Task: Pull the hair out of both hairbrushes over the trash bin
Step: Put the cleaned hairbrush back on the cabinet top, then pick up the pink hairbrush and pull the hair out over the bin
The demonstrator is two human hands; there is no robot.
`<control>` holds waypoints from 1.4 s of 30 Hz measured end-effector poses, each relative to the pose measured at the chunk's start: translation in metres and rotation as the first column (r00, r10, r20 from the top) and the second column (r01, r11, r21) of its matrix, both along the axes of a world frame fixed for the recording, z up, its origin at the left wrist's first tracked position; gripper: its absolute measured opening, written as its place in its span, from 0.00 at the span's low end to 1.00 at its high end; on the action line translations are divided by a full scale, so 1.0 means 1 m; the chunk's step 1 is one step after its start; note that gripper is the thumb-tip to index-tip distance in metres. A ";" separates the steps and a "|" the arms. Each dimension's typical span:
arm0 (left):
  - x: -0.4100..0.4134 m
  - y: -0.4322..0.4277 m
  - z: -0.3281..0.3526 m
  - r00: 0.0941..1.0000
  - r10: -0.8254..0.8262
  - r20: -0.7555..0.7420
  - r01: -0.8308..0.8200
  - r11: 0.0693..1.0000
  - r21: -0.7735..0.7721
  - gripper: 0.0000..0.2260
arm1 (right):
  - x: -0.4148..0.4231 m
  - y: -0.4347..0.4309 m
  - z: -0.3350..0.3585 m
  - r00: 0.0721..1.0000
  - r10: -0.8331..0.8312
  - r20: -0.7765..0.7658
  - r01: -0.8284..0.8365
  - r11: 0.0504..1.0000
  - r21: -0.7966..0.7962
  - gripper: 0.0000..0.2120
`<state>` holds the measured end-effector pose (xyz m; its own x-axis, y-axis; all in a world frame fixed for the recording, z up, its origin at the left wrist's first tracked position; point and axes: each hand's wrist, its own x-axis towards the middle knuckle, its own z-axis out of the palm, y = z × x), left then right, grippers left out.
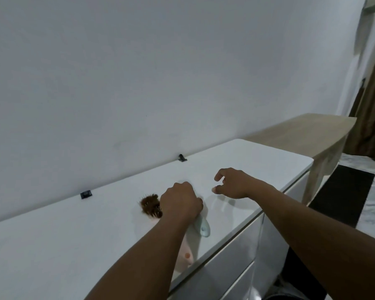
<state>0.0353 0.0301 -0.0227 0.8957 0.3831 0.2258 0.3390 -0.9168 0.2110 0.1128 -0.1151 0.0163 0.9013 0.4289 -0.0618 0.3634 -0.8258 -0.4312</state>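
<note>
Two hairbrushes lie on the white dresser top [74,245]. The pink hairbrush [187,256] has a head clogged with brown hair [150,206]; my left forearm hides its middle. My left hand [180,202] is closed over the head of the light blue hairbrush [204,228], and only the handle shows below my fist. My right hand [232,183] hovers just right of it, above the dresser, fingers curled apart and holding nothing. A dark curved rim [276,297] at the bottom edge may be the trash bin; I cannot tell.
Two small black clips [86,194] [182,158] sit where the dresser meets the wall. White drawer fronts [232,263] drop below the front edge. A wooden table [307,131] stands to the right, with a black mat [344,191] on the floor beside it.
</note>
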 end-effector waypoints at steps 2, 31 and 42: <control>-0.003 0.001 0.005 1.000 0.001 0.012 -0.001 1.000 0.002 0.17 | -0.004 0.002 0.004 1.000 0.009 0.010 -0.009 1.000 -0.007 0.25; -0.091 0.045 0.003 0.975 0.222 -0.002 -0.211 0.924 -0.320 0.10 | -0.078 0.026 0.026 0.986 0.157 0.057 -0.156 0.988 -0.021 0.21; -0.068 -0.021 0.041 0.948 0.081 0.308 0.070 0.890 -0.451 0.15 | -0.078 -0.050 0.062 0.985 -0.009 0.173 -0.004 0.997 0.076 0.24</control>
<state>-0.0326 0.0086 0.0179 0.8060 0.5150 0.2919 0.1913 -0.6932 0.6949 0.0351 -0.1646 0.0787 0.8966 0.4240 0.1275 0.4358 -0.7942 -0.4236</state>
